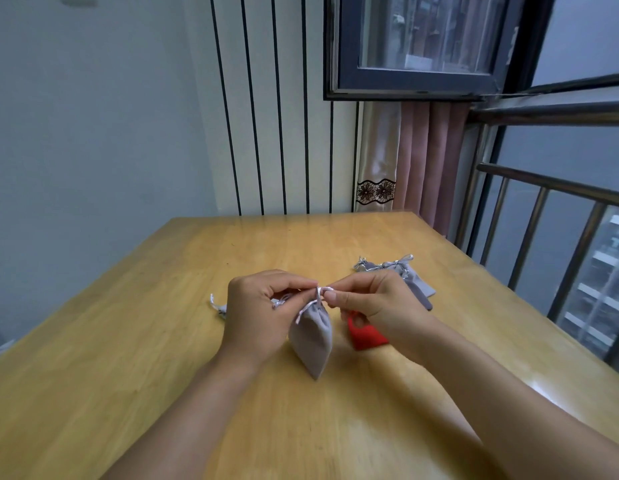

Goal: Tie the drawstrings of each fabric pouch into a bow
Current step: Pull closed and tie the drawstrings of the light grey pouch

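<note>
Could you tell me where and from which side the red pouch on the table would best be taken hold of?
Probably by its near edge, from the person's side. The red pouch lies flat on the table, its far end hidden under the right hand, so fingers pinching the exposed near edge seem the clearest hold.

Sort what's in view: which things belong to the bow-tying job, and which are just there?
Job: grey pouch held by left hand and right hand; drawstring; grey pouches behind; red pouch.
Just there: table, curtain, railing.
</note>
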The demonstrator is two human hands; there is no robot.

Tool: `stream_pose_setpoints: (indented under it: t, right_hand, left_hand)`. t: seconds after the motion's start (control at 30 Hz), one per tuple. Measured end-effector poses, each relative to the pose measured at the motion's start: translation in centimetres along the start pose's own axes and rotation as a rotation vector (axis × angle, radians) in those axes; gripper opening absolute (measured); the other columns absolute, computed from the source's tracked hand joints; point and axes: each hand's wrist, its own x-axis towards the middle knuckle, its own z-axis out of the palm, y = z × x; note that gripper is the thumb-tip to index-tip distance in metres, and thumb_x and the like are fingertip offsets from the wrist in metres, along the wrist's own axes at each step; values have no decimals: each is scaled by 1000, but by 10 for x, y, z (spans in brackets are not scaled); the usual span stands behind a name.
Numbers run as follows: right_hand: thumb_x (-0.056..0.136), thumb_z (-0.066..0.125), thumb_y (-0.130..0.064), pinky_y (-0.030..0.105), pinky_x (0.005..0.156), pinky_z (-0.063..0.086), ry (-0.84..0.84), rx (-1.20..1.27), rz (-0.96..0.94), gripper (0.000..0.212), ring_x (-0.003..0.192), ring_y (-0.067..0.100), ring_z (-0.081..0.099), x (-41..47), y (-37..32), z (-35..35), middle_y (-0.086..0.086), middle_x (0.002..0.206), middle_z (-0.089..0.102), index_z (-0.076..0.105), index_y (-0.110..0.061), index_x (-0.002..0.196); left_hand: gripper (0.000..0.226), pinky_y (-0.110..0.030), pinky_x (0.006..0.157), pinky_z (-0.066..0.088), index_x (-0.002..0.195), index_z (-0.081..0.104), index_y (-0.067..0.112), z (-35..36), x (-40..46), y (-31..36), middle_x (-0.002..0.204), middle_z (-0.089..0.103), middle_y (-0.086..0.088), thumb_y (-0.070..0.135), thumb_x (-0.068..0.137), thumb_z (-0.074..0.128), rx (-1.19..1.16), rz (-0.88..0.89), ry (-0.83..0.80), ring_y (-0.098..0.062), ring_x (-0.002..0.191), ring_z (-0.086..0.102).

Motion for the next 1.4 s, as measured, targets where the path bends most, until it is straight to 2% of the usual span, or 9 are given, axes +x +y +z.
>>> stream_pose_setpoints:
  t: [0.13, 0.43, 0.53, 0.63, 0.8, 0.9, 1.03, 1.2, 1.4]
  right_hand:
    - [93, 67, -14, 23, 53, 34, 119, -100, 20, 14, 51, 11, 45, 8, 0, -12, 5, 60, 56, 70, -8, 80]
    - [96, 57, -22, 22, 58, 44, -72, 484, 75, 20, 76, 14, 62, 7, -3, -10, 7, 124, 71, 59, -14, 77]
    - [89, 63, -18, 21, 59, 47, -64, 502, 75, 7, 74, 13, 62, 6, 2, -3, 9, 112, 73, 66, -11, 90]
    - [95, 58, -12, 17, 48, 39, -31, 615, 111, 14, 57, 8, 49, 9, 5, -4, 5, 77, 62, 65, -4, 104]
    - [103, 51, -10, 24, 49, 18, 71, 51, 13, 23, 56, 16, 24, 15, 6, -23, 3, 59, 36, 72, -3, 103]
    - [101, 55, -14, 24, 54, 25, 47, -371, -131, 20, 53, 12, 36, 12, 4, -23, -7, 53, 44, 75, -11, 98]
    - [89, 68, -49, 18, 50, 32, -41, -797, -168, 28, 46, 6, 45, 5, 12, -12, -8, 48, 51, 71, -23, 78]
    - [91, 69, -40, 20, 48, 30, -2, -832, -237, 48, 46, 11, 42, 7, 17, -6, -7, 45, 41, 42, -28, 54]
    - [91, 69, -38, 38, 53, 40, -80, -672, -244, 31, 51, 8, 40, 4, 17, 1, -8, 50, 43, 61, -15, 73]
  left_hand:
    - [16, -12, 66, 49, 76, 80, 13, -6, 3, -4, 73, 74, 10, -3, 72, 80, 65, -2, -24, -2, 71, 70]
    - [12, -12, 66, 48, 77, 80, 15, -8, 5, -9, 73, 74, 8, 2, 75, 80, 33, -99, -91, -6, 73, 69]
    - [11, -11, 67, 48, 79, 81, 14, -4, 4, -9, 75, 76, 9, 4, 76, 80, -1, -126, -80, -3, 74, 70]
    - [10, -9, 68, 49, 82, 81, 12, -5, 4, -9, 77, 76, 10, 5, 76, 81, -18, -147, -68, -1, 74, 71]
    - [10, -6, 69, 48, 84, 81, 14, -20, 11, -17, 78, 74, 13, 7, 76, 81, 132, -88, -44, 3, 77, 70]
    - [11, -7, 67, 48, 84, 80, 14, -19, 11, -17, 76, 73, 16, 6, 77, 80, 162, -48, -105, 4, 76, 69]
    - [13, -9, 64, 44, 86, 79, 19, -15, 9, -26, 77, 73, 13, 7, 82, 75, 217, 19, -259, -2, 74, 66]
    - [9, -22, 69, 47, 91, 72, 24, -4, 2, -29, 81, 70, 11, 22, 91, 64, 259, -41, -407, -7, 80, 64]
    - [15, -26, 64, 44, 83, 60, 23, -4, 2, -25, 70, 65, 4, 32, 95, 58, 223, -180, -437, -13, 67, 57]
